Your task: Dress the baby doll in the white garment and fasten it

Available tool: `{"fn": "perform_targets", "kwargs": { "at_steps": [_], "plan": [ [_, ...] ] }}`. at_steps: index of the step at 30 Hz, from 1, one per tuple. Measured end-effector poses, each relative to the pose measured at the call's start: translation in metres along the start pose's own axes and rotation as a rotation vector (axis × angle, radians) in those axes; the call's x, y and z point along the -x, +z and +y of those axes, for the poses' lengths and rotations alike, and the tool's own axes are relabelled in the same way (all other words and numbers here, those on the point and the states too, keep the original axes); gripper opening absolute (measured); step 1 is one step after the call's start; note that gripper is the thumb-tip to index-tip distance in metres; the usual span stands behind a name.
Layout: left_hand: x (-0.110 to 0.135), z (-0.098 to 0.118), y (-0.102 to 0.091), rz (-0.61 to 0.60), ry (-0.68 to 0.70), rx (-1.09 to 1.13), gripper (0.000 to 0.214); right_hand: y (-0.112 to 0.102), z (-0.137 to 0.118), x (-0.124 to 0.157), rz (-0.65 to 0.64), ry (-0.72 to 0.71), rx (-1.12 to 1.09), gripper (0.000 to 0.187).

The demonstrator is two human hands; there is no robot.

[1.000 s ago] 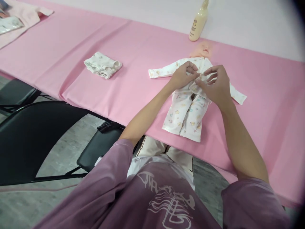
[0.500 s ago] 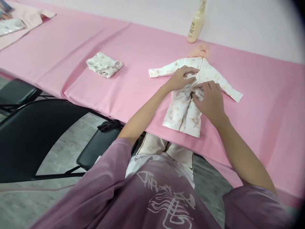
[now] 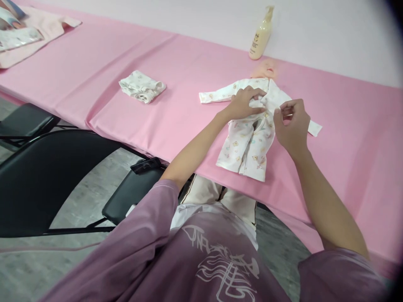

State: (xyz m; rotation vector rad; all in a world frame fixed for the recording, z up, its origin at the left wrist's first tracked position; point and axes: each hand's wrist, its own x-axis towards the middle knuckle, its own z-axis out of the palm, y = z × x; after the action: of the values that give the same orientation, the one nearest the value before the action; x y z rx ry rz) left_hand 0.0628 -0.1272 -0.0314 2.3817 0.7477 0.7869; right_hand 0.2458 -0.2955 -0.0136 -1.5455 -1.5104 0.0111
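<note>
A baby doll [image 3: 263, 70] lies on its back on the pink-covered table, head toward the wall. It is dressed in a white printed baby top [image 3: 274, 93] with its sleeves spread out, and matching trousers [image 3: 242, 144]. My left hand [image 3: 244, 102] rests on the front of the top, thumb and fingers apart. At the other side, my right hand [image 3: 292, 123] pinches the edge of the top's front flap, its fingers curled toward the thumb. That hand covers part of the sleeve behind it. A small dark gap shows at the trousers' waist.
A folded white printed cloth [image 3: 142, 87] lies left of the doll. Beyond its head stands a cream pump bottle [image 3: 260, 40]. A pale pink cloth [image 3: 53, 25] with things on it is at far left. Black chairs [image 3: 47, 180] stand along the near edge, one bearing a dark object [image 3: 145, 165].
My right hand has moved right and slightly up from the middle of the top, drawing the front flap outward. My left hand stays almost in place. The view has shifted slightly.
</note>
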Motion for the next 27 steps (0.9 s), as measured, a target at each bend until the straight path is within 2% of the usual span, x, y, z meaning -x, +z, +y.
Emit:
{"fn": "perform_targets", "kwargs": {
  "at_steps": [5, 12, 16, 20, 23, 27],
  "plan": [
    [-0.003, 0.020, -0.002, 0.006, -0.066, -0.120, 0.048, -0.002, -0.002, 0.000, -0.004, -0.001, -0.003, 0.037],
    [-0.007, 0.025, 0.007, 0.073, -0.160, -0.072, 0.035, -0.004, 0.005, 0.006, -0.125, -0.061, 0.006, 0.034],
    [0.012, 0.039, 0.008, 0.115, -0.191, -0.044, 0.057, 0.001, 0.008, 0.008, -0.168, -0.086, -0.015, 0.030],
    [0.043, 0.055, 0.006, 0.144, -0.172, -0.140, 0.074, 0.006, 0.011, 0.008, -0.171, -0.073, -0.018, 0.032],
    [0.062, 0.061, 0.005, 0.138, -0.147, -0.208, 0.071, 0.008, 0.013, 0.007, -0.173, -0.061, -0.010, 0.032],
    [0.077, 0.064, 0.002, 0.126, -0.108, -0.274, 0.049, 0.007, 0.011, 0.006, -0.168, -0.076, -0.016, 0.032]
  ]
}}
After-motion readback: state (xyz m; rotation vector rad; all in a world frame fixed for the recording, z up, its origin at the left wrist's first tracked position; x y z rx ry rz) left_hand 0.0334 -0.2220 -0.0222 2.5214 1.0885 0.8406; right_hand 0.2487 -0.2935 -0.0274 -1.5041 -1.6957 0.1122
